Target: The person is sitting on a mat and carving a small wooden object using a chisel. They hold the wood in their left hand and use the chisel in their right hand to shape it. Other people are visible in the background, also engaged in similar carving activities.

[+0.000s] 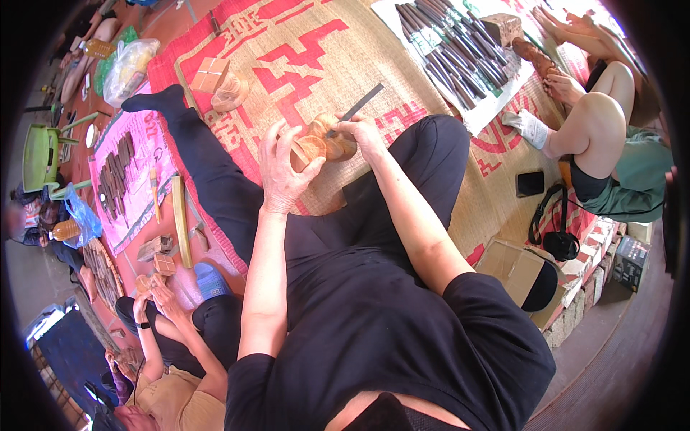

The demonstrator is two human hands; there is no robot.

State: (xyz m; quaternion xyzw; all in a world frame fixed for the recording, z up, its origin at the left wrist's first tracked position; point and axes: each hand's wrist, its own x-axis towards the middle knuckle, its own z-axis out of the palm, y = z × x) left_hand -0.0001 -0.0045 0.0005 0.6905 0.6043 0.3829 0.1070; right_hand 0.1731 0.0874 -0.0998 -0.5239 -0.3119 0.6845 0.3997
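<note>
Presumably for steadiness, we clasp the carved wood (335, 148), fingers curled, in our left hand (286, 169), above the mat (384, 61), inside its red left edge; our right hand (364, 136) pinches a dark flat tool (364, 101).

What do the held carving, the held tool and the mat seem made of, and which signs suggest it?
Carving: probably wood, fairly smooth; warm brown with lighter streaks.
Tool: perhaps metal, dull dark grey; thin, straight and flat.
Mat: apparently woven straw or reed, possibly plastic; tan and red, fine ribbed weave.
</note>
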